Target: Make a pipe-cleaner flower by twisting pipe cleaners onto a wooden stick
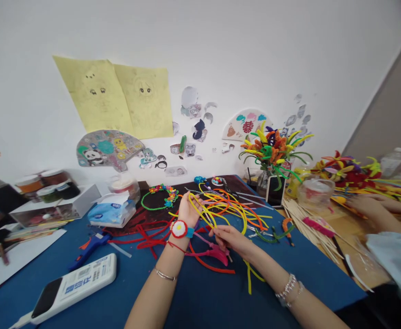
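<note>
Yellow pipe cleaners (205,211) are bent in a loop between my two hands. My left hand (189,211), with a flower-topped band at its wrist, is closed around their upper end. Lower and to the right, my right hand (230,238) pinches the same strands, and loose yellow ends (249,276) hang below it. Just under my right hand lies a pink petal-like piece (217,255). Red pipe cleaners (149,238) are spread to the left of my left wrist, and orange ones (217,268) curve below. My left fingertips are partly hidden behind the strands.
A green wreath with colourful flowers (152,205), a tissue pack (112,211), a blue glue gun (89,251) and a white device (77,285) are on the left. A vase of pipe-cleaner flowers (269,151) and a phone (275,191) stand right. Another person's hands (368,205) work farther right.
</note>
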The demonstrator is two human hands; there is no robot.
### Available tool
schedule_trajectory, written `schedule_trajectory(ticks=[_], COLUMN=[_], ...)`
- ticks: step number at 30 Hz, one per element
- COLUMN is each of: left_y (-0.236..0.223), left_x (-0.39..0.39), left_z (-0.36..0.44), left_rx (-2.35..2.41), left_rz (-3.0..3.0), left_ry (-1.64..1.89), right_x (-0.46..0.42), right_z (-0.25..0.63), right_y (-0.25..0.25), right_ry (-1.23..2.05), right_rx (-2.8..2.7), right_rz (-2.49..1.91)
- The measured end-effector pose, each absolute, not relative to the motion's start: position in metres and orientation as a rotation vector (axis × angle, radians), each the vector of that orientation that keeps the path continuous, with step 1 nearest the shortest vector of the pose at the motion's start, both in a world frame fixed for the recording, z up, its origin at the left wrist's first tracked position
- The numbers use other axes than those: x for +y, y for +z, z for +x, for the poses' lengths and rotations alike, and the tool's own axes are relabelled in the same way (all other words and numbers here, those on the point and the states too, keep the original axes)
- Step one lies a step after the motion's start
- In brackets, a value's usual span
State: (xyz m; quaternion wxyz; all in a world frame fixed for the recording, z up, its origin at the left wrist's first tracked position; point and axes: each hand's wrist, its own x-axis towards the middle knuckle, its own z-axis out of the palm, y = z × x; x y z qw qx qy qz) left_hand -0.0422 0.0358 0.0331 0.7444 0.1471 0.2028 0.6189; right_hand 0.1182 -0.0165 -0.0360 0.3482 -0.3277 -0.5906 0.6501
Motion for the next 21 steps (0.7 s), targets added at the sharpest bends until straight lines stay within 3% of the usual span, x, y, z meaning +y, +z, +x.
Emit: schedule_trajectory(ticks=[14, 21], left_y=[0.027, 0.019], left_x=[0.047, 0.049], left_z=[-0.041, -0.047], left_rx=[0.538, 0.599], left_rz=[0.266, 0.403], left_ry=[1.557, 1.284], right_x=[-0.017, -0.018], right_z=[0.117, 0.117], right_y=[-0.034, -0.033], right_ry=[1.638, 1.658], right_rx=[-1.564, -1.566], right_rz=[-0.877, -0.864])
